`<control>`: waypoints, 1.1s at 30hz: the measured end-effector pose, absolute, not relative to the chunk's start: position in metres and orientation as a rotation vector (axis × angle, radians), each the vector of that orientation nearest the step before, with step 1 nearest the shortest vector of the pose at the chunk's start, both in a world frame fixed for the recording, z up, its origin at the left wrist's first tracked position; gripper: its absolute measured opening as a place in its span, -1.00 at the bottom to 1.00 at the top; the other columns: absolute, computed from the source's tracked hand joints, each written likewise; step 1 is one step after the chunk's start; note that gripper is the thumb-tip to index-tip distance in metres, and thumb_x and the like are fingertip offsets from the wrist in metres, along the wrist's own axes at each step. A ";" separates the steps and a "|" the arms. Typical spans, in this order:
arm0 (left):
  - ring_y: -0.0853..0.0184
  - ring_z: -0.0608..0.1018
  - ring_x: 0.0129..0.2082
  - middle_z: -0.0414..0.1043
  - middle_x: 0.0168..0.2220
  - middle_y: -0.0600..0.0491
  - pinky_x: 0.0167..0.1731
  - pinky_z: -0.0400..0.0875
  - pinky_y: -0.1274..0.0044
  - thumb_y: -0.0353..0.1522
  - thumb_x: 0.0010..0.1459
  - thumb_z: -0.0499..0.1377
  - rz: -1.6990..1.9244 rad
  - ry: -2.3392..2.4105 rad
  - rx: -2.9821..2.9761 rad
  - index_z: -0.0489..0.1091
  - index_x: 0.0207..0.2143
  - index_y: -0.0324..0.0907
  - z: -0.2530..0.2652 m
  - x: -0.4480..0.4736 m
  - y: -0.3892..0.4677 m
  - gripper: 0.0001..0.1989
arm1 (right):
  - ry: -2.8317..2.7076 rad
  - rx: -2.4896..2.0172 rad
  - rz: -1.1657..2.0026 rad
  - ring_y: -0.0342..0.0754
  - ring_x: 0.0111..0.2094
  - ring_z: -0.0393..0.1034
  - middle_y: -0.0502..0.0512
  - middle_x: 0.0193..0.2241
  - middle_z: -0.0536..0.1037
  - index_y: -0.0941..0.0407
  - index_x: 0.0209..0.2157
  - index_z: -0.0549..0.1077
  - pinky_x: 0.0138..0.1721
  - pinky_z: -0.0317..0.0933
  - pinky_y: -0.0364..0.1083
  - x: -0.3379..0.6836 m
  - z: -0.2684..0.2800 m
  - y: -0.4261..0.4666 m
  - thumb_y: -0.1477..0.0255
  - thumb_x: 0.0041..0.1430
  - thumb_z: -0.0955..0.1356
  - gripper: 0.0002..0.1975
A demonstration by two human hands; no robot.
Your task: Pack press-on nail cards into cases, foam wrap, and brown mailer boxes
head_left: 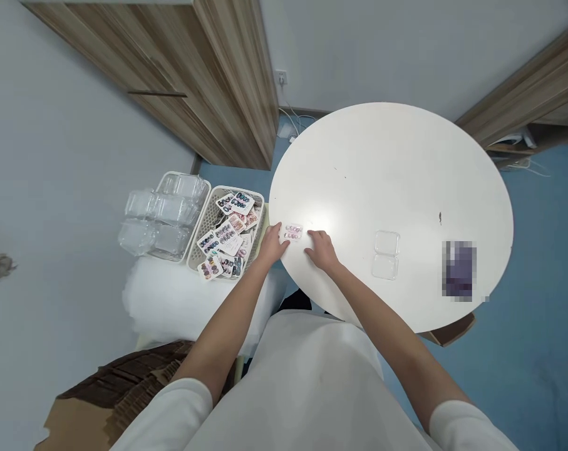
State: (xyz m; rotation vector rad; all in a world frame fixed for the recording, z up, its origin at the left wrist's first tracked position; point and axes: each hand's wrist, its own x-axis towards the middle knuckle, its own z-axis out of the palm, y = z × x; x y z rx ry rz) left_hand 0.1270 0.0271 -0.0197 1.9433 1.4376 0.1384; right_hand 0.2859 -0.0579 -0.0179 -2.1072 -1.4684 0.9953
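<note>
A small card of pink press-on nails (293,232) lies flat near the left edge of the round white table (387,163). My left hand (272,246) is at the card's left side, thumb and forefinger apart and close to its edge; I cannot tell whether they touch it. To the right of the card rests my right hand (322,250), its fingers and thumb spread with nothing between them. An opened clear plastic case (386,255), its two halves side by side, lies farther right on the table.
Left of the table, a white basket (203,247) holds several nail cards. Beside it, another basket (208,186) is piled with clear plastic cases (173,207). A pixelated dark purple item (459,269) lies at the table's right. Brown cardboard (138,388) is stacked at lower left.
</note>
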 end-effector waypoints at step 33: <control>0.39 0.35 -0.35 0.21 -0.22 0.04 -0.30 0.33 0.48 -0.42 -0.07 0.20 0.244 0.890 2.028 0.01 0.12 -0.09 -0.007 0.191 -0.028 -0.31 | -1.311 -1.947 0.886 0.05 0.02 0.10 0.15 -0.05 0.16 -0.04 0.18 -0.10 -0.01 0.14 0.07 0.339 -0.001 -0.126 0.56 -0.01 0.29 -0.26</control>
